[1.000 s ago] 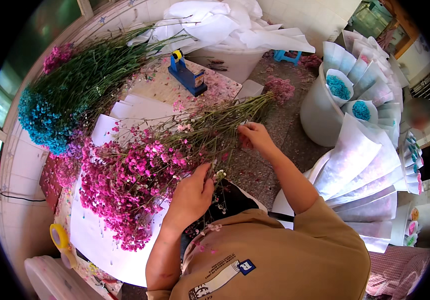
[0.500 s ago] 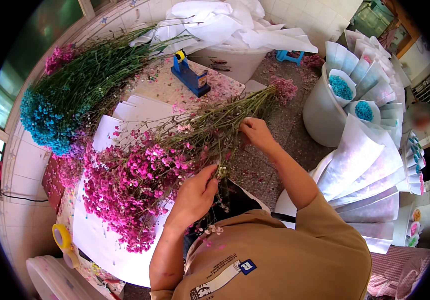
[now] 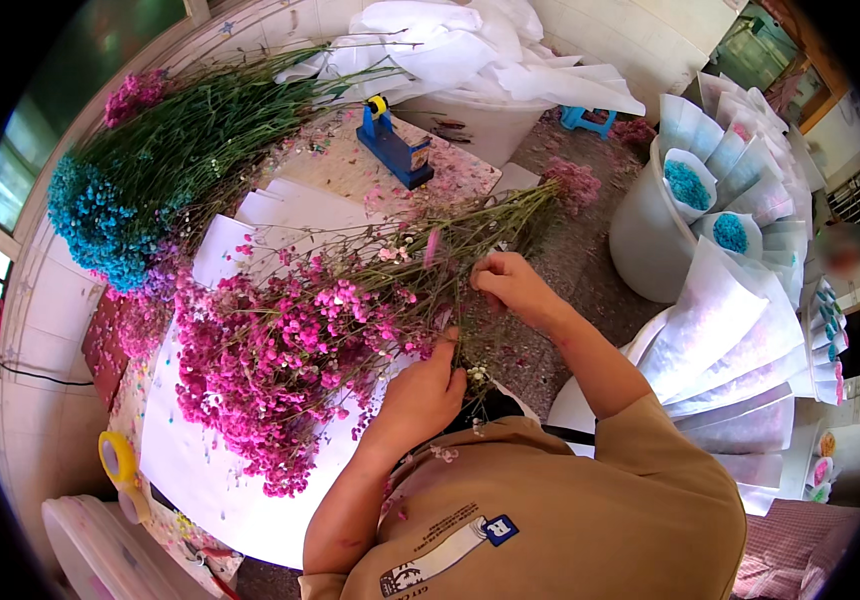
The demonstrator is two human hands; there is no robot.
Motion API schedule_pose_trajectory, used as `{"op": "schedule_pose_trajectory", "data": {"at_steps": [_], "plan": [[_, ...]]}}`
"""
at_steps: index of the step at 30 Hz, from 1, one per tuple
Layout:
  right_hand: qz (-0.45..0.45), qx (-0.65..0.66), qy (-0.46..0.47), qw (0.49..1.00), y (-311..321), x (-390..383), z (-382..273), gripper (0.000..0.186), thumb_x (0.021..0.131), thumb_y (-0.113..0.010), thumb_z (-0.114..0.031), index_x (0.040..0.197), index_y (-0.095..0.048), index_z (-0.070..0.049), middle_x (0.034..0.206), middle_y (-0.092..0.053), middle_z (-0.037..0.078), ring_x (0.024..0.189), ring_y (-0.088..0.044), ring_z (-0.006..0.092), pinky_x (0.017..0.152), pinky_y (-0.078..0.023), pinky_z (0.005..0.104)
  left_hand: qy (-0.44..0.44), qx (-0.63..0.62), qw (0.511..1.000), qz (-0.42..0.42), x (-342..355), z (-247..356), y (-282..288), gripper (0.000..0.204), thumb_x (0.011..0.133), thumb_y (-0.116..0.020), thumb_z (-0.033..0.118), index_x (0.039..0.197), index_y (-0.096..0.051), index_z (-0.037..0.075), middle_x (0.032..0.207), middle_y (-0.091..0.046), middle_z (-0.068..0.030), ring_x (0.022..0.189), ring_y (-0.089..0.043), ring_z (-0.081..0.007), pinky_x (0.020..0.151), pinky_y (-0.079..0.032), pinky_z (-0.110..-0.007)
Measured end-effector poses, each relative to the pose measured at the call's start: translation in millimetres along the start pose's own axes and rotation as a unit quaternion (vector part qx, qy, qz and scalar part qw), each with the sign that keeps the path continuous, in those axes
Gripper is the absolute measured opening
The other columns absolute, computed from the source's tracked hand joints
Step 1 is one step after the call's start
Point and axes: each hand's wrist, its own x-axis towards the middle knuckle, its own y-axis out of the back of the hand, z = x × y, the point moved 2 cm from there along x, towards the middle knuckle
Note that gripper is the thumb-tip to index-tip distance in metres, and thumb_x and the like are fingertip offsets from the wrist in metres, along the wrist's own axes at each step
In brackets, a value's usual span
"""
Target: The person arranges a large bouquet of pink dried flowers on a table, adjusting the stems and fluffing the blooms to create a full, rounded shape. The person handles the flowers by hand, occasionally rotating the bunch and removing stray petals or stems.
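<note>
A large bunch of pink small-blossomed flowers (image 3: 270, 350), like dyed baby's breath, lies in front of me, blossoms left and green stems (image 3: 495, 218) slanting up to the right. My left hand (image 3: 422, 400) is closed, thumb and forefinger pinching a thin flower stem at the bunch's near side. Close to it, on the right, my right hand (image 3: 515, 288) is also closed, its fingertips pinched on a thin stem beside the bunch. A small sprig with pale blossoms (image 3: 477, 374) dangles near my left fingers. White paper sheets (image 3: 220, 500) lie beneath the bunch.
Behind the bunch stands a blue tape dispenser (image 3: 393, 148). Blue flowers (image 3: 100, 225) with long stems lie far left, yellow tape rolls (image 3: 118, 458) near left. To the right, a grey bucket (image 3: 640, 240) holds paper-wrapped bouquets (image 3: 715, 310). White wrapping (image 3: 450, 45) tops a tub at the back.
My left hand has moved up and right, toward the stems. The right hand has shifted slightly down and left, bringing the two closer together. The view has shifted a little.
</note>
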Motion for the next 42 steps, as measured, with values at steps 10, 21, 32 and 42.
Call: {"op": "schedule_pose_trajectory", "data": {"at_steps": [10, 21, 32, 42], "plan": [[-0.047, -0.302, 0.005, 0.952, -16.2, 22.3, -22.4, 0.043, 0.083, -0.075, -0.033, 0.066, -0.064, 0.005, 0.050, -0.056, 0.012, 0.045, -0.059, 0.0243, 0.048, -0.045, 0.0417, -0.031, 0.026, 0.999, 0.005, 2.0, -1.2, -14.7, 0.058, 0.098, -0.056, 0.022, 0.152, -0.044, 0.002, 0.087, -0.069, -0.0312, 0.084, -0.067, -0.0508, 0.079, -0.052, -0.059], [-0.082, -0.139, 0.079, 0.984, 0.0, 23.1, -7.4, 0.020, 0.092, -0.068, -0.021, 0.083, -0.069, -0.002, 0.065, -0.064, 0.006, 0.058, -0.065, 0.0161, 0.053, -0.047, 0.0325, 0.005, -0.003, 1.000, -0.029, -0.2, 6.3, -7.1, 0.062, 0.101, -0.058, 0.026, 0.155, -0.041, 0.001, 0.087, -0.069, -0.0303, 0.086, -0.068, -0.0495, 0.078, -0.053, -0.056], [0.042, 0.187, -0.122, 0.974, 5.9, -29.0, 41.1, 0.018, 0.098, -0.061, -0.020, 0.104, -0.069, -0.006, 0.083, -0.071, 0.007, 0.072, -0.071, 0.0205, 0.060, -0.055, 0.0347, 0.056, 0.062, 0.994, -0.068, 1.4, 11.5, -17.7, 0.093, 0.088, -0.076, 0.049, 0.157, -0.037, 0.000, 0.093, -0.073, -0.0238, 0.093, -0.072, -0.0438, 0.081, -0.055, -0.051], [0.135, 0.136, -0.038, 0.981, 37.9, 32.2, 56.2, 0.018, 0.097, -0.066, -0.020, 0.093, -0.067, -0.003, 0.076, -0.068, 0.007, 0.060, -0.066, 0.0168, 0.048, -0.046, 0.0317, -0.070, -0.066, 0.995, 0.033, 15.2, -17.2, -54.2, 0.057, 0.090, -0.067, 0.019, 0.143, -0.053, 0.001, 0.105, -0.075, -0.0197, 0.096, -0.071, -0.0385, 0.085, -0.054, -0.045]]}}
